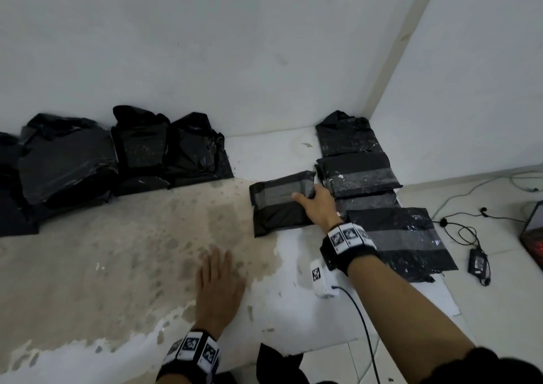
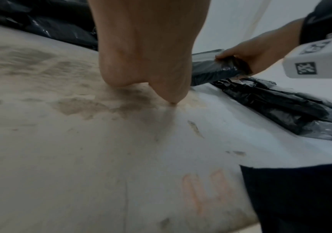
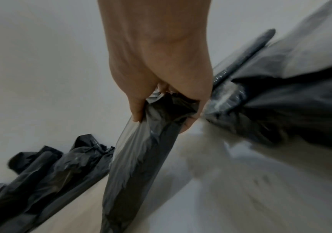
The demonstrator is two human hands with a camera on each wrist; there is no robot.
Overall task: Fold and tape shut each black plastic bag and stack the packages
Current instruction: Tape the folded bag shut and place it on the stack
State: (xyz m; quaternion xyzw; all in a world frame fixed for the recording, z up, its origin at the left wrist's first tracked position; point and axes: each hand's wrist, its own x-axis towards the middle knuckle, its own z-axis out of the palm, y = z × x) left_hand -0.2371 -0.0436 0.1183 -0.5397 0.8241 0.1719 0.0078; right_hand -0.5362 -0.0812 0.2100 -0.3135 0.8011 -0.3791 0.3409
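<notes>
The work surface is a white board [image 1: 293,310] laid on a pale tiled floor [image 1: 505,310], set into the corner of a room with plain white walls [image 1: 205,45]. A large area of the board is worn to a tan, blotchy finish, with flaked white patches along its near edge.

Along the back wall, at the left, lies a row of untaped black bags [image 1: 123,154], loosely folded and crumpled. At the right, near the corner, a line of taped packages [image 1: 364,175] runs toward the viewer; each shows a grey tape band across its width, and they overlap one another at their edges.

The right hand [image 1: 318,204] holds a folded black package [image 1: 282,201] by its right end, thumb on top and fingers curled underneath. This package sits between the two groups, just beside the line of taped packages, and carries a grey tape band across its upper half. The right wrist view shows its plastic wrinkled where it is gripped.

The left hand [image 1: 219,283] rests on the worn part of the board with its fingers straight, holding nothing.

On the floor at the far right lie a black power adapter [image 1: 479,263] and loose cables [image 1: 464,225].
</notes>
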